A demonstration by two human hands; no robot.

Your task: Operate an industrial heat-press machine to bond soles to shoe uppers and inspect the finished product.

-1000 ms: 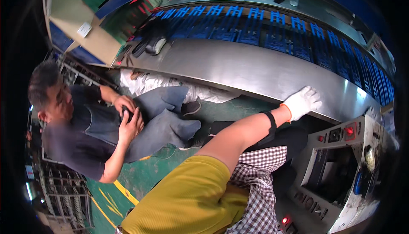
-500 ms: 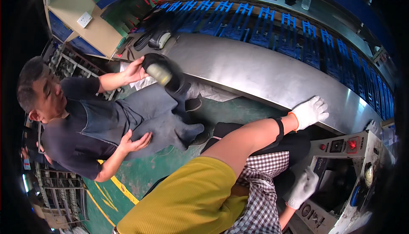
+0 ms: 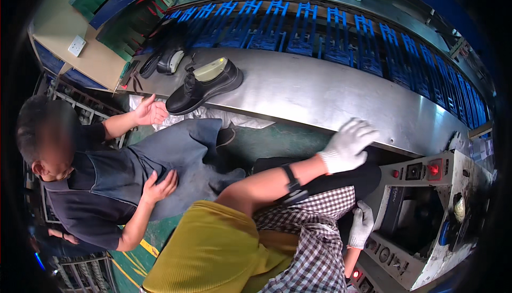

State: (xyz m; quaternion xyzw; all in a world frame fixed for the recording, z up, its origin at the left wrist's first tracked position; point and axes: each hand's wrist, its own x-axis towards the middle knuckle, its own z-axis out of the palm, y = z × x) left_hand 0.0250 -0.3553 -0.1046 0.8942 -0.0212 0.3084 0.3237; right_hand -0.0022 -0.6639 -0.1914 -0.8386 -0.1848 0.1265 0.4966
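A steel bench (image 3: 325, 93) curves below blue racks (image 3: 300, 47). The left hand (image 3: 349, 145), white-gloved, has its fingers loosely open and grasps nothing visible; if it touches the bench, I cannot tell. At its six o'clock, the right hand (image 3: 362, 225) has bent fingers (whether they hold something is unclear). At ten o'clock, the black shoe (image 3: 213, 87) sits by the bench's near edge; a careless push from the co-worker's hand (image 3: 153, 111), at the shoe's eight o'clock, could make it fall.

Black shoe (image 3: 205, 91), brown-and-white checked cloth (image 3: 314, 247)
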